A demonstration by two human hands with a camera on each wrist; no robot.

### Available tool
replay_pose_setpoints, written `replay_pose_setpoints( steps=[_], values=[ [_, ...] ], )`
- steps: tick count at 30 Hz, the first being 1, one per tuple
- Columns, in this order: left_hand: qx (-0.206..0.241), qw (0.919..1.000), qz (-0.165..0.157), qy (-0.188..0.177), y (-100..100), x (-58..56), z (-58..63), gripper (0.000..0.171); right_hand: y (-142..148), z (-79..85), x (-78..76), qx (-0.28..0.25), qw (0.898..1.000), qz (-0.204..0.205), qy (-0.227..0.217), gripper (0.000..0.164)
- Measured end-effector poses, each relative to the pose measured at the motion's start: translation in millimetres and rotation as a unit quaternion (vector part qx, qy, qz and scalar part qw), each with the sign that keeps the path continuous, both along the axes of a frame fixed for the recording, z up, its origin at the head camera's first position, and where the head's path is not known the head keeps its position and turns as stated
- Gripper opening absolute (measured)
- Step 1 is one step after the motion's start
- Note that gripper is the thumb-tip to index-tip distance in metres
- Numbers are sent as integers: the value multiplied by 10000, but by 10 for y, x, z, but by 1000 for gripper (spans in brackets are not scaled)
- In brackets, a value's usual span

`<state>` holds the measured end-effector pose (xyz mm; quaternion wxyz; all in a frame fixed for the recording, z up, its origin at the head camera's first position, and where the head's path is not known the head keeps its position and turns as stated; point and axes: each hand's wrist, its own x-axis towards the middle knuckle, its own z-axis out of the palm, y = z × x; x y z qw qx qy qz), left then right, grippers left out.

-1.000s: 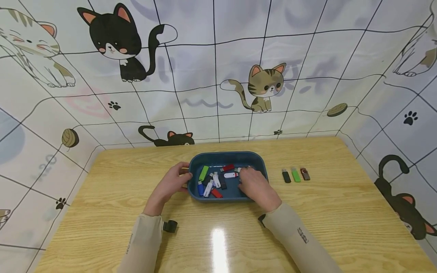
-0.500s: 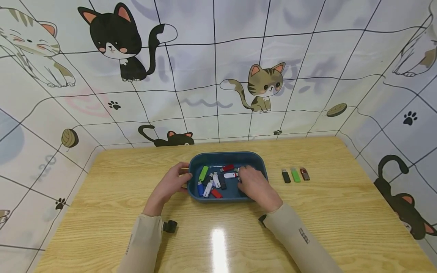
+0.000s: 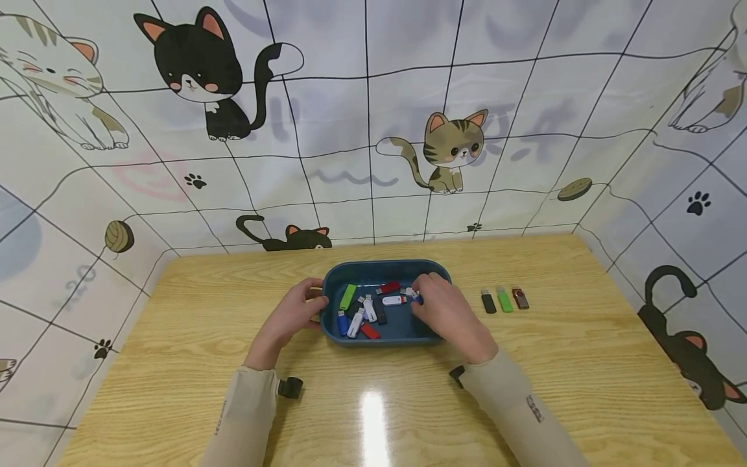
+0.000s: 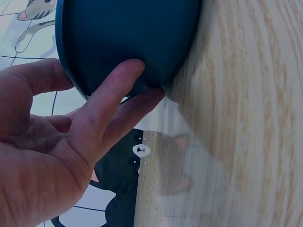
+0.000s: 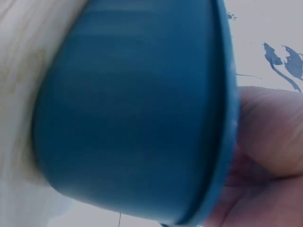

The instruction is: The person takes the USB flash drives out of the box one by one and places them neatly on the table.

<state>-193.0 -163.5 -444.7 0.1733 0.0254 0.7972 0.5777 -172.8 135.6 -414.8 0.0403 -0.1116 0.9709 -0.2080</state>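
Tbh your right hand (image 3: 448,314) seemingly pinched a blue USB stick (image 3: 417,299) at the bin's (image 3: 379,343) right end, left hand (image 3: 294,309) spread against the bin; probably light, stiff, slick, so flat sides gripped best.

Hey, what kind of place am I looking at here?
Probably an indoor work booth: a wooden table walled by cat-print sheeting, with a blue bin of USB sticks.

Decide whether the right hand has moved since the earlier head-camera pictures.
Yes, slightly: in the head view, the right hand has shifted rightward, closer to the unmoved black USB stick on the table.
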Motion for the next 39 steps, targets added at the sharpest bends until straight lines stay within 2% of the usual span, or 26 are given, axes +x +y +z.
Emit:
replay_pose_setpoints(
  steps=[5, 14, 33, 39],
  values=[
    [-21, 10000, 30, -7, 1, -1, 2, 46, 101, 81, 6, -171, 9998, -36, 40, 27],
    [10, 10000, 25, -3, -1, 5, 5, 46, 246, 209, -16, -378, 9983, -428, -104, 31],
    [-62, 10000, -34, 12, -11, 20, 3, 45, 495, 280, -40, -533, 9972, -487, 180, 33],
    [-8, 10000, -19, 8, -7, 20, 12, 45, 621, 324, -44, -631, 9958, -657, 5, 36]
  ],
)
